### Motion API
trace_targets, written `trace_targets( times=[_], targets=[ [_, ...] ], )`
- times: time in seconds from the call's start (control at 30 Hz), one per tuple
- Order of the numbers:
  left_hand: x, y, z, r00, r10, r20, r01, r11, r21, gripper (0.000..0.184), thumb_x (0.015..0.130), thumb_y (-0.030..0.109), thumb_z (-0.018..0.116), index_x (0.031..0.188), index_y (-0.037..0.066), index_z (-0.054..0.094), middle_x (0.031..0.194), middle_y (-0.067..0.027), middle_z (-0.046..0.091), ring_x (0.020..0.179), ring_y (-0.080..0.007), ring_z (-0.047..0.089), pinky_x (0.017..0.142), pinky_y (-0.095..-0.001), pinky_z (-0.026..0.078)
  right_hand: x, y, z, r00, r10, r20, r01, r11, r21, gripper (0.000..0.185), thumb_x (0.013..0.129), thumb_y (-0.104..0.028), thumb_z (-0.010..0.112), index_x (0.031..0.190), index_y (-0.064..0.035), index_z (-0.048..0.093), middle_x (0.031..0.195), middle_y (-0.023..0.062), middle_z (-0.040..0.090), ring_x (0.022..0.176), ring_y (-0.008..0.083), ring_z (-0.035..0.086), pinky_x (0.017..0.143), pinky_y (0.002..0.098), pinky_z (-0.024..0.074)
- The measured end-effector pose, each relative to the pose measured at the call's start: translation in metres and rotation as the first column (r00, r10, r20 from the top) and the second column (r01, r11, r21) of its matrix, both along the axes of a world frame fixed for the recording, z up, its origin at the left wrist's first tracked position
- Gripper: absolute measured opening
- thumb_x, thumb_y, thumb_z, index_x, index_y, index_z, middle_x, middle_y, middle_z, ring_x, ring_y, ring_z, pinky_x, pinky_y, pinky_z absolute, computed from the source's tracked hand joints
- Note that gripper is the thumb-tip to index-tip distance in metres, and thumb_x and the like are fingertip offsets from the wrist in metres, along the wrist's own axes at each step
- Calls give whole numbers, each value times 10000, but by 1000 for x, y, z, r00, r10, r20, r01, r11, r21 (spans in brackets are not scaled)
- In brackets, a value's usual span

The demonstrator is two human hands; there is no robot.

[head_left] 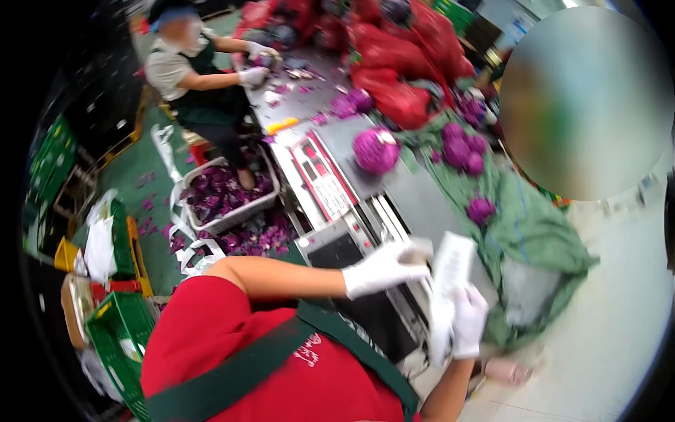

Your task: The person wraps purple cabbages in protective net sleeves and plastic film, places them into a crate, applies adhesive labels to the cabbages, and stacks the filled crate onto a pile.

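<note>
My left hand [383, 271], in a white glove, is stretched over the machine with thumb and fingers apart and nothing seen between them. Motion blurs its fingertips, which point at a white strip of labels [452, 264] with grey printed marks. My right hand [469, 320], also gloved, has its fingers closed around the lower part of this strip. Below my hands is the metal wrapping machine [334, 243] with a dark front plate. Its red and white control panel [323, 176] lies further up. A peeled purple cabbage [376, 150] sits on the steel top beyond.
Several purple cabbages [464, 149] lie on a green cloth [524, 218] at the right. Red mesh sacks [401, 60] are piled at the back. Across the table, a co-worker [200, 77] handles a cabbage above a leaf-filled white crate [242, 211]. Green crates [119, 344] stand at the left.
</note>
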State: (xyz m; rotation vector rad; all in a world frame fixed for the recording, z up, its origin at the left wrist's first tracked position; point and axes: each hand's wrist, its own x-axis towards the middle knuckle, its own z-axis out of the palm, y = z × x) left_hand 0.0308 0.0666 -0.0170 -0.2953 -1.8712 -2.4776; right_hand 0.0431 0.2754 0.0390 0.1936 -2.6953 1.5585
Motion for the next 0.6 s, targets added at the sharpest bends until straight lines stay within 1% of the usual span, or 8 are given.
trace_targets(
  times=[0.07,0.17,0.23,0.37,0.43,0.5,0.57,0.6],
  targets=[
    [2,5,11,992,125,29,-128,983,133,392,846,214,702,1139,-33,617,895,-88,673,911,-149,623,857,-292,499,4,-11,-16,980,99,173,-88,994,-73,151,883,-81,593,899,60,646,758,46,627,705,88,531,668,251,448],
    [-1,-15,5,973,-107,206,99,994,48,302,855,202,690,1042,-26,623,872,-47,659,832,-102,620,777,-275,516,8,-36,-14,948,166,273,-186,981,50,181,895,-138,626,921,37,670,740,28,642,662,69,525,617,246,445],
    [4,-16,3,976,-66,209,33,987,156,182,894,131,642,1023,5,613,837,2,643,779,-64,609,715,-218,502,10,-41,-20,907,220,360,-173,972,-159,186,909,-150,625,928,29,671,749,4,637,662,53,521,609,228,439],
    [6,-29,0,987,-3,163,-16,993,114,186,891,133,651,1016,11,589,881,-6,635,795,-67,614,717,-227,511,11,-45,-31,861,255,440,-147,953,-263,190,921,-157,617,888,24,664,745,-10,618,670,37,522,610,212,436],
    [4,-34,-1,979,-46,197,4,978,209,225,887,139,659,1050,12,571,886,-13,633,810,-74,619,731,-230,514,12,-48,-25,850,290,440,-211,952,-220,225,943,-181,587,901,26,665,744,-13,626,677,43,540,616,213,447],
    [-2,-34,0,975,-8,221,-47,968,245,277,884,147,665,1086,20,526,853,-28,634,779,-97,627,714,-241,524,7,-50,-30,954,280,109,-170,803,-571,259,966,-209,552,958,21,670,804,29,661,667,66,561,663,234,467],
    [-3,-36,-1,938,-170,302,53,932,358,244,874,151,677,1040,28,547,855,-31,636,788,-99,621,717,-245,518,-4,-67,-40,979,117,164,-5,829,-560,354,965,-237,552,1208,17,594,1128,104,641,996,166,604,956,319,435],
    [-2,-34,4,935,-164,315,59,947,317,192,868,154,687,973,24,591,843,-20,638,770,-106,620,717,-241,509,-8,-86,-46,993,111,44,-68,828,-556,363,960,-220,560,1236,14,576,1174,96,620,1067,178,574,992,326,412]
  ],
)
